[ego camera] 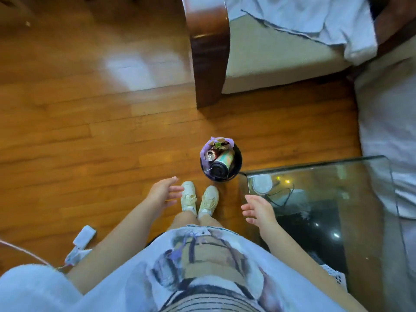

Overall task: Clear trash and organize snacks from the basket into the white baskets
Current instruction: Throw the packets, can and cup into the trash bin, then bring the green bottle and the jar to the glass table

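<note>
The person stands on a wooden floor [90, 131], looking straight down, with both hands held out in front at waist level. The left hand [163, 191] is spread, fingers straight and relaxed, holding nothing; the right hand [258, 209] is likewise spread and holds nothing. The small black trash bin [236, 158] stands on the floor just ahead of the shoes [199, 199], beside the near corner of the glass table [337, 176]. It lies at roughly 1 o'clock from the left hand and 11 o'clock from the right hand, so it sits between the two and ahead of both; the right hand appears slightly nearer. The bin is upright with its opening facing up. Inside, a drink can [210, 155] lies with its top toward 10 o'clock, and a paper cup [222, 164] with a dark lid rests tilted, long axis running from 7 to 1 o'clock. The snack basket is not in view; only a perforated white corner [333, 274], possibly one white basket, shows under the glass table at 5 o'clock. Judgement: the trash step appears finished, and the next reach probably turns toward the table side.
</note>
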